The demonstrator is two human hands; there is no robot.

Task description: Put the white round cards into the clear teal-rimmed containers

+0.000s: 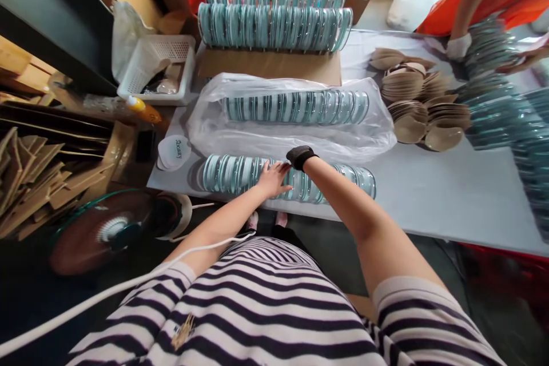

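In the head view, a long row of round, clear teal-rimmed pieces [227,174] lies on its side along the near table edge. My left hand [274,179] is bare and rests on the middle of this row, fingers spread apart. Just right of it, my right hand [299,157] wears a dark glove and is curled at the row's upper side; whatever its fingers may hold is hidden. Behind both hands, a similar row [295,107] lies on a clear plastic bag [206,131]. Round pale cards [175,151], the top one printed, lie left of the near row.
Two more rows [274,26] stand at the back by a cardboard strip [270,64]. Stacked beige curved pieces [403,83] and teal piles [489,108] sit at right, near a co-worker's gloved hand [458,47]. A white basket [189,68] and fan [107,231] are left.
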